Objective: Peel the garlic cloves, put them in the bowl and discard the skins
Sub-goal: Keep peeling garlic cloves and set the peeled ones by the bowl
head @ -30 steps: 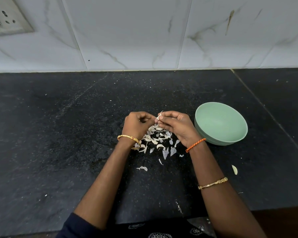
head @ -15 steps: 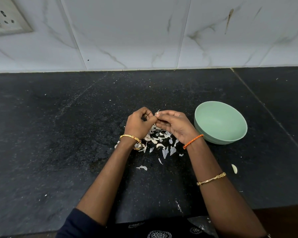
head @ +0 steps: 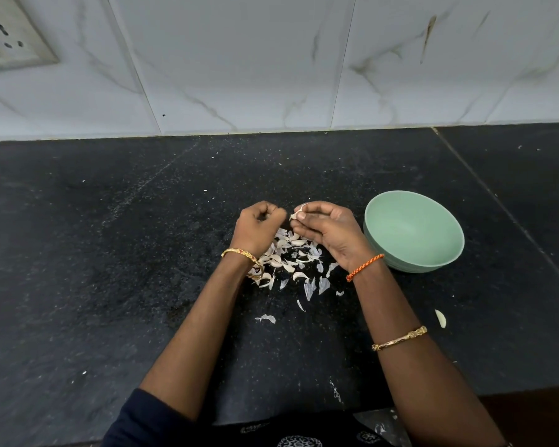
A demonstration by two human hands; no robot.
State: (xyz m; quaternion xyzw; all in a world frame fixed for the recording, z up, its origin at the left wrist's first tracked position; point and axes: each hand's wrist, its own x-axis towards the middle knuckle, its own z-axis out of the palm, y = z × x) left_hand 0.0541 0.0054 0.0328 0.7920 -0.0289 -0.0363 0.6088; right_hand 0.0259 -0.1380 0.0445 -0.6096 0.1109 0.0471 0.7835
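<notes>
the green bowl (head: 413, 232) sits near the tabletop's right seam, looking empty; a slip could drop the clove into the skin pile (head: 291, 259) below. the right hand (head: 326, 230) pinches the garlic clove (head: 296, 214) at its fingertips, the left hand (head: 255, 230), curled, just beside it; whether it holds skin, i cannot tell

— How is the scene lit?
— Soft, even light is cast from above; the tiled wall (head: 271, 59) is rendered bright, while the black countertop (head: 110, 253) is left dim, with a faint sheen picked up on its speckles.
— Are shadows seen?
— Only weak ones, under the forearms and beside the bowl (head: 413, 233).
— Is sharpness kept?
— The centre is held crisp. Wide-angle bending is shown at the edges, where the wall socket (head: 10, 40) is skewed and slightly softened. No glare is recorded.
</notes>
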